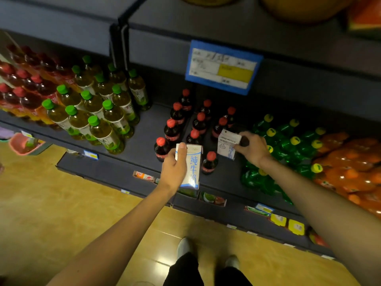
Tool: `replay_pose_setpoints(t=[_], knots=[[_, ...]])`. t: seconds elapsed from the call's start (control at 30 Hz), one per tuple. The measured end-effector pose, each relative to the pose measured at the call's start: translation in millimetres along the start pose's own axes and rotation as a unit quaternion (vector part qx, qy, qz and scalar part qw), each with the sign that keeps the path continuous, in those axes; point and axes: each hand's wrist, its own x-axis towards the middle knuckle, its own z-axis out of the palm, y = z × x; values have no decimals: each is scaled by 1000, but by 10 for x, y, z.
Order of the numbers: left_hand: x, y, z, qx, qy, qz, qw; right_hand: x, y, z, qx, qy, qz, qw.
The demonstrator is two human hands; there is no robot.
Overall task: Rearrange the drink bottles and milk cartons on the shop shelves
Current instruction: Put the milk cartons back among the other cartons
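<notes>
- White-and-blue cardboard milk cartons: your left hand (174, 168) grips one (191, 166) at centre frame; your right hand (250, 148) pinches another (226, 144) over red-capped cola bottles (198, 124).
- Step in hand looks like placing; next, find bare dark shelf (148, 129) space.

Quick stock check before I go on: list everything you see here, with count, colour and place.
milk cartons: two, white and blue, one in each hand over the shelf
cola bottles: about eleven, dark with red caps, shelf centre
tea bottles: many, yellow-green with green caps, shelf left
red-cap bottles: many, reddish, far left
green bottles: many, yellow caps, right of the cola
orange bottles: many, far right
price tag: one, blue, upper shelf edge
left hand: grips a carton
right hand: grips the other carton
</notes>
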Motion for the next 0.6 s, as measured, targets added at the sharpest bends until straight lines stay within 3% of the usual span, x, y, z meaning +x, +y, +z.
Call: replay_pose_setpoints(t=[0.13, 0.23, 0.33, 0.6], knots=[[-125, 257, 222, -2, -39, 10, 999, -310, 16, -333, 106, 53, 27, 993], [-172, 399, 476, 16, -72, 37, 997, -571, 115, -571, 229, 78, 87, 966], [-264, 483, 761, 16, -113, 53, 992, -857, 314, -755, 370, 110, 138, 912], [-1041, 754, 1672, 36, -195, 71, 978, -1662, 1284, -1183, 534, 167, 268, 784]])
